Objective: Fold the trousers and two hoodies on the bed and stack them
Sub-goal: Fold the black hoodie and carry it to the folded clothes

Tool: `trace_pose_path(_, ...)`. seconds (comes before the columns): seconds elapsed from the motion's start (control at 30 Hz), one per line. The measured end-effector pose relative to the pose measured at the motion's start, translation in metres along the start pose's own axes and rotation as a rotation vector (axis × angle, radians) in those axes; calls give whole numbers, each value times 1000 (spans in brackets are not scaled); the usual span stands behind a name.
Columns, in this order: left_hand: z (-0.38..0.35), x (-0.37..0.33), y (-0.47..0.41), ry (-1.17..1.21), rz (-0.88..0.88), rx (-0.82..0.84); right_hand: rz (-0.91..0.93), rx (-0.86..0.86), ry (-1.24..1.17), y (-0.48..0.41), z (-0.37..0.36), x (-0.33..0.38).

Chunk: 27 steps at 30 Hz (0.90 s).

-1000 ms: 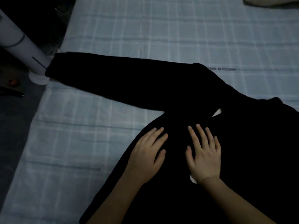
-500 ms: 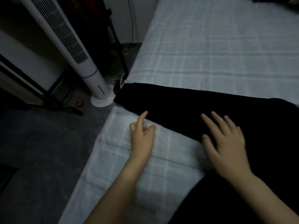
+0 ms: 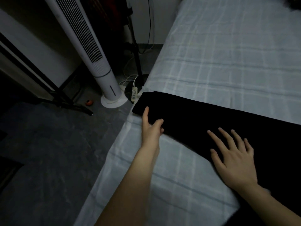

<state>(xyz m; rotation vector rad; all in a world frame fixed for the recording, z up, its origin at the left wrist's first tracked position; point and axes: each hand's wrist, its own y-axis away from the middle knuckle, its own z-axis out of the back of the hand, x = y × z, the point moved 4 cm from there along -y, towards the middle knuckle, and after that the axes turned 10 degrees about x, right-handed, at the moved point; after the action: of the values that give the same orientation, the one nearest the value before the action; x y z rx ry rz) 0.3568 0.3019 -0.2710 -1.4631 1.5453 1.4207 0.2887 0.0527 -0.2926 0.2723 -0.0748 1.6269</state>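
Head cam: my left hand [image 3: 150, 128] pinches the hoodie sleeve [image 3: 187, 111] by its cuff at the left edge of the bed [image 3: 228, 54], right hand [image 3: 234, 160] flat and spread further up. Soft, light, floppy, so I reckon the cuff's the place to lift.

The edge of the bed [image 3: 228, 54] and the adjoining floor [image 3: 48, 152] are seen from one head-worn wide-angle camera, aimed forward and down at close range.

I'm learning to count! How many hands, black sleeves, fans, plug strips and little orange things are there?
Hands: 2 (left hand, right hand)
Black sleeve: 1
Tower fan: 1
Plug strip: 1
Little orange thing: 1
Total: 6
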Motion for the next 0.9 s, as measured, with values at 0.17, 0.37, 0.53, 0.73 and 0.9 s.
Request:
trace_pose_path(0.17,-1,-6,13,-36,-63,127,-2,23,-8,-1,-1,-3)
trace_pose_path(0.37,-32,-23,73,-108,-133,369,-30,53,-473,2,30,-8)
trace_pose_path(0.53,-98,-29,148,-179,-115,706,174,-103,-1218,62,112,0)
trace_pose_path(0.73,-191,-12,241,-168,-10,1101,128,-200,-1120,151,163,-63)
trace_pose_path(0.9,-254,27,312,-259,76,1259,-40,-300,-982,247,171,-142)
